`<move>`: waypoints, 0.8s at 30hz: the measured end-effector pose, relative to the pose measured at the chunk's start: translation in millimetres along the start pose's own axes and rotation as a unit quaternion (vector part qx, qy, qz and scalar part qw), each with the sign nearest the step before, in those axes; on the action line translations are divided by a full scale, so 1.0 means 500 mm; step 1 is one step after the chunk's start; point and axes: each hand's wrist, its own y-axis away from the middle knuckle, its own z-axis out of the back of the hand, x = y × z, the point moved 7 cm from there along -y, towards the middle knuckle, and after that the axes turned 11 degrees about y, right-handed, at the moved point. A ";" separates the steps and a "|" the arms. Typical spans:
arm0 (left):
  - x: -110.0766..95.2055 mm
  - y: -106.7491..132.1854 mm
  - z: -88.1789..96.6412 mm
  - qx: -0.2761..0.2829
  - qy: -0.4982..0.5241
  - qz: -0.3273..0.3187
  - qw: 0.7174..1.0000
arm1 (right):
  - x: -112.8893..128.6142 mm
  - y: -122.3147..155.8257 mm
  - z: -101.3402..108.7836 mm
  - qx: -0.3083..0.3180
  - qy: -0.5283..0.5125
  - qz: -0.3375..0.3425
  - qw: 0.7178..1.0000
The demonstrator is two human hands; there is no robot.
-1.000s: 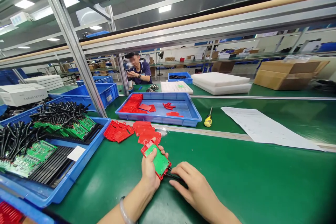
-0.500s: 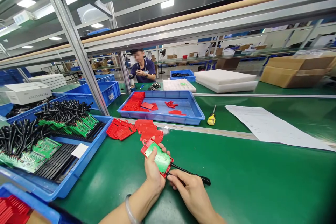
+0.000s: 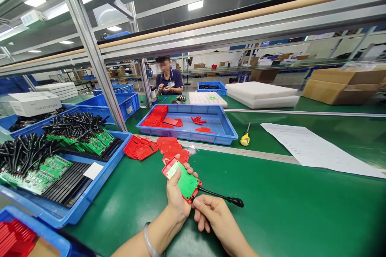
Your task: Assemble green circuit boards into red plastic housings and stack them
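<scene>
My left hand is wrapped round a red plastic case with a green circuit board lying in it, the thumb resting on the board's near side. A black cable leaves the case's right end and stretches over the bench to a thick black tip. At the lower right corner of the case, my right hand pinches a second, short black lead between thumb and forefinger. Most of that lead is hidden by the fingers. Just beyond the case lie flat red plastic pieces and red frames.
On the left, a blue tray holds several green boards with black cables. A blue bin of red parts stands ahead, beside a yellow screwdriver and paper sheets. A metal post rises left; a co-worker sits across.
My right hand's lower fingers have curled down and away from the long cable, while thumb and forefinger stay at the corner. My left hand keeps its hold on the case.
</scene>
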 end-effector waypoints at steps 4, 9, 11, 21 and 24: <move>-0.003 0.006 -0.005 0.010 -0.019 -0.017 1.000 | 0.011 -0.003 0.025 -0.058 0.097 0.043 0.993; -0.018 0.016 -0.018 0.034 -0.072 -0.092 0.993 | -0.016 -0.003 0.001 -0.011 0.005 -0.021 1.000; -0.023 0.018 -0.021 0.039 -0.090 -0.114 0.989 | -0.022 0.000 -0.011 0.000 -0.038 -0.044 0.998; -0.013 0.037 -0.032 0.113 -0.184 -0.100 0.971 | -0.037 -0.007 -0.009 0.011 -0.089 -0.063 0.994; -0.008 0.031 -0.029 0.114 -0.176 -0.074 0.975 | -0.046 -0.002 -0.009 -0.003 -0.068 -0.072 0.995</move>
